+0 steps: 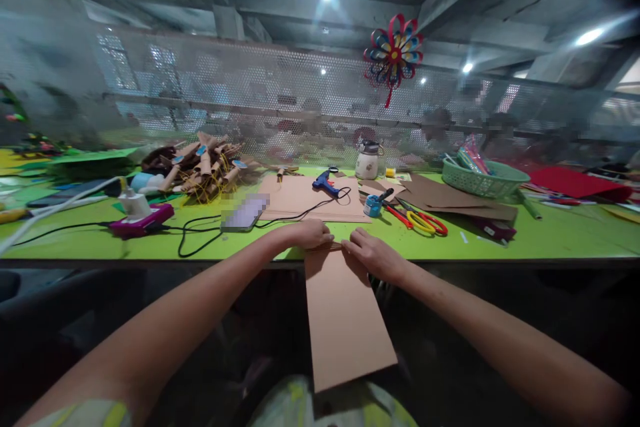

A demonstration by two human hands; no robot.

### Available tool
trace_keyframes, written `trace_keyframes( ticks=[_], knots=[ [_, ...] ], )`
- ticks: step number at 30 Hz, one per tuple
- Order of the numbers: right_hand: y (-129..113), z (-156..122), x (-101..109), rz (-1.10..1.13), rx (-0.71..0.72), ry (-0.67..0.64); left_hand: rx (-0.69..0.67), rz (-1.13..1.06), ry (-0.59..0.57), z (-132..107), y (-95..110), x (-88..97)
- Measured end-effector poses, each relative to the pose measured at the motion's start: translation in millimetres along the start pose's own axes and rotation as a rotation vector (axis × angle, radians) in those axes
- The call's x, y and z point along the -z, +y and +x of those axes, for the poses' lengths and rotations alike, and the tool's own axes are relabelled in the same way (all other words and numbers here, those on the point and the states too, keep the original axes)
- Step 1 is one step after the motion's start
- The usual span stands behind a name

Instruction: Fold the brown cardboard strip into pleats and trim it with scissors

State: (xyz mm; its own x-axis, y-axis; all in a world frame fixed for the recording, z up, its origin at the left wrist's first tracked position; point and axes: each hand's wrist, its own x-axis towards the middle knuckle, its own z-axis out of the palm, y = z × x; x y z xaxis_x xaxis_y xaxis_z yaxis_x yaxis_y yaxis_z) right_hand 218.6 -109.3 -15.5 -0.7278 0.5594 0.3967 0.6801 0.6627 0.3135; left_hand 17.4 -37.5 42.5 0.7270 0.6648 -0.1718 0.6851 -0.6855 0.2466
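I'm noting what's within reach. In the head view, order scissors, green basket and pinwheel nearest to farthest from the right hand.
1. Scissors, on the table just ahead-right of the right hand.
2. Green basket, farther back on the right.
3. Pinwheel, high on the mesh wall.

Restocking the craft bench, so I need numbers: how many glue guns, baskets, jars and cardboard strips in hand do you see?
Blue hot-glue gun: 1
Green plastic mesh basket: 1
White lidded jar: 1
Brown cardboard strip under left hand and right hand: 1
Total: 4
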Motion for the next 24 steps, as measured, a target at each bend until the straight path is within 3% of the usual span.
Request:
trace_keyframes(
  ticks=[3,8,11,16,20,24],
  knots=[
    [0.2,-1.9,-3.2,-0.008,0.009,0.088,-0.024,-0.172,-0.069,-9.0,1.4,5.2],
    [-1.0,-1.8,0.3,-0.007,0.026,0.196,-0.020,-0.509,-0.040,-28.9,1.2,-0.8],
    [-4.8,-0.5,5.0,0.035,-0.007,0.231,-0.016,-0.595,0.000,-36.7,1.0,-7.9],
    [-14.6,0.5,18.9,0.272,-0.133,0.275,-0.039,-0.546,0.125,-48.1,1.7,-13.0],
    [-22.8,-3.7,37.5,0.608,-0.345,0.351,-0.098,-0.425,0.223,-63.3,10.6,-9.5],
    [-31.9,-4.9,50.2,0.872,-0.515,0.252,-0.105,-0.253,0.288,-77.2,22.9,-10.9]
  ],
)
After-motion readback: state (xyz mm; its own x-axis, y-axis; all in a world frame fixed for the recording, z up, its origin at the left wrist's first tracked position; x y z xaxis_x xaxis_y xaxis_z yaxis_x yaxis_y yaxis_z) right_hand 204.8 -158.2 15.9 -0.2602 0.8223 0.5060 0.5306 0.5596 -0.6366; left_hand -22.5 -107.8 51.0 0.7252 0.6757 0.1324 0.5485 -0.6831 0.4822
